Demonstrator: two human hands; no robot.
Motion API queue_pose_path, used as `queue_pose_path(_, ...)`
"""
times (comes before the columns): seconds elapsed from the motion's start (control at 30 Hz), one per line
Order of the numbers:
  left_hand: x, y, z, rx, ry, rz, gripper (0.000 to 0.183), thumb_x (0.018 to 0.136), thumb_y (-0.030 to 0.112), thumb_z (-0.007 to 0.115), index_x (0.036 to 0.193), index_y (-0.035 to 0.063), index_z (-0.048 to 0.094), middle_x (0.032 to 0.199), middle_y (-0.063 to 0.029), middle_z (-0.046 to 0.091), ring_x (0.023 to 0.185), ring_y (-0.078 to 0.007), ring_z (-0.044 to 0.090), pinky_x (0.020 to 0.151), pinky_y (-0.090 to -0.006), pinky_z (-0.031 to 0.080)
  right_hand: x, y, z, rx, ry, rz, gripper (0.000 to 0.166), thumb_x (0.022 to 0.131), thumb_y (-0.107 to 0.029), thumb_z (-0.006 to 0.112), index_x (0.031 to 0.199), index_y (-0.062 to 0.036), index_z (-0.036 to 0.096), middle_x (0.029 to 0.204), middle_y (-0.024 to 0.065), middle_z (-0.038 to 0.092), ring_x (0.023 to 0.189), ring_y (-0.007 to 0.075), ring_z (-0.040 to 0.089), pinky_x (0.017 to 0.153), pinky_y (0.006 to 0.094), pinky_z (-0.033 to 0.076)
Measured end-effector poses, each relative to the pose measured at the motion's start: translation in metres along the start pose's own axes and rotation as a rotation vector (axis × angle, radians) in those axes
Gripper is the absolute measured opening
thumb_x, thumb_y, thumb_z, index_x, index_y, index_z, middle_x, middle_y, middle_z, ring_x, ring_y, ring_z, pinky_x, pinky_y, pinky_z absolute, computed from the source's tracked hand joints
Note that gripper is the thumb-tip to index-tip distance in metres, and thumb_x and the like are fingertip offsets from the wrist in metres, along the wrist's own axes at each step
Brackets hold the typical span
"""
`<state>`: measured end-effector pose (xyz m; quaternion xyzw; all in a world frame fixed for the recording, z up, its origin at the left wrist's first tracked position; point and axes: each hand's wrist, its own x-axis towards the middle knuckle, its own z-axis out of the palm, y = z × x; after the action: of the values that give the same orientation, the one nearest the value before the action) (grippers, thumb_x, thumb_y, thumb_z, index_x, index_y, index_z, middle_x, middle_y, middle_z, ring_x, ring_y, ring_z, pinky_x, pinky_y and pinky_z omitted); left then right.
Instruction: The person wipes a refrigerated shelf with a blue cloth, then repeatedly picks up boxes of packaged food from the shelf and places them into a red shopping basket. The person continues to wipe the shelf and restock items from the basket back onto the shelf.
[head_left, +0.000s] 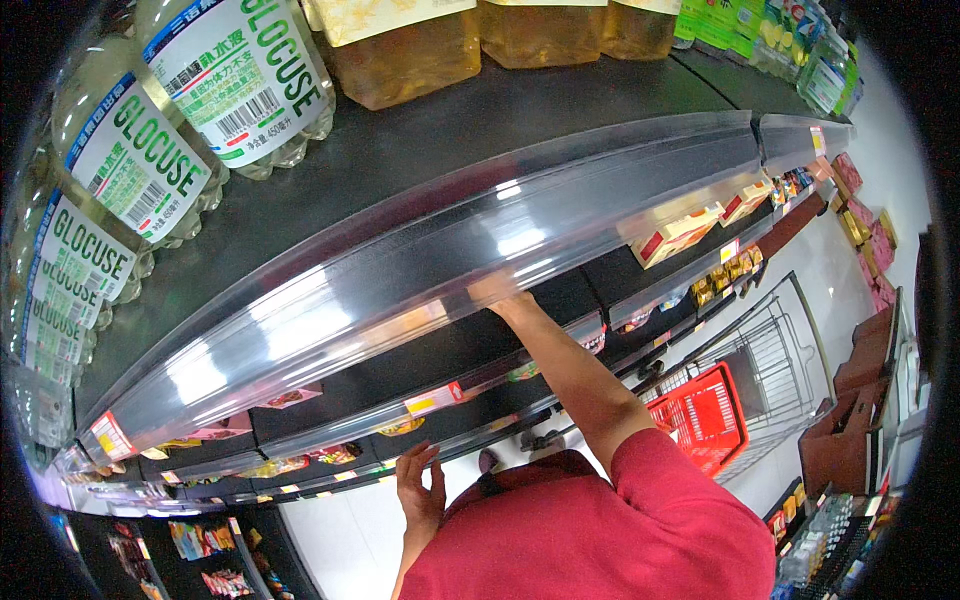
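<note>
My right hand (496, 291) reaches into the shelf level below the top one; its fingers are partly hidden and blurred behind the clear plastic shelf-edge strip (517, 225), so what it holds cannot be told. A pale box (405, 322) shows dimly to its left, under the strip. My left hand (421, 484) hangs in front of the lower shelves, beside my red shirt, with its fingers loosely bent and apart and nothing in them. Near it is a shelf-edge price tag (435, 399). Cream and red boxes (675, 236) lie on the shelf to the right.
Clear plastic bottles (240, 97) and amber drink bottles (405, 67) stand on the top shelf (450, 127). A metal shopping cart (780, 352) with a red basket (705, 420) stands at the right. Snack shelves (202, 540) are at lower left, brown cartons (840, 435) at right.
</note>
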<state>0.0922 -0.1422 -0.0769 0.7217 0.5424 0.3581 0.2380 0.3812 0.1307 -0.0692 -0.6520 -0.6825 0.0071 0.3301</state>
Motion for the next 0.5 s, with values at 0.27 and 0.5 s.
queue_pose_path(0.27, 0.007, -0.004, 0.009, -0.040, -0.053, 0.048, 0.028, 0.087, -0.010, 0.065, 0.110, 0.0061, 0.070, 0.116, -0.0151, 0.070, 0.108, -0.0310, 0.066, 0.084, -0.0360, 0.056, -0.041, -0.009, -0.063, 0.058, -0.096, -0.164, 0.034, 0.090, -0.006, 0.061, 0.123, -0.0130, 0.065, 0.114, 0.0139, 0.068, 0.110, 0.0354, 0.060, 0.104, 0.0461, 0.045)
queue_pose_path(0.5, 0.038, 0.011, 0.005, -0.310, -0.202, -0.016, 0.024, 0.091, -0.004, 0.065, 0.112, 0.0047, 0.069, 0.115, -0.0145, 0.070, 0.106, -0.0276, 0.067, 0.084, -0.0374, 0.056, -0.075, 0.005, -0.122, 0.874, -0.284, 0.287, 0.035, 0.089, -0.008, 0.061, 0.124, -0.0069, 0.064, 0.114, 0.0098, 0.070, 0.107, 0.0247, 0.066, 0.094, 0.0377, 0.051)
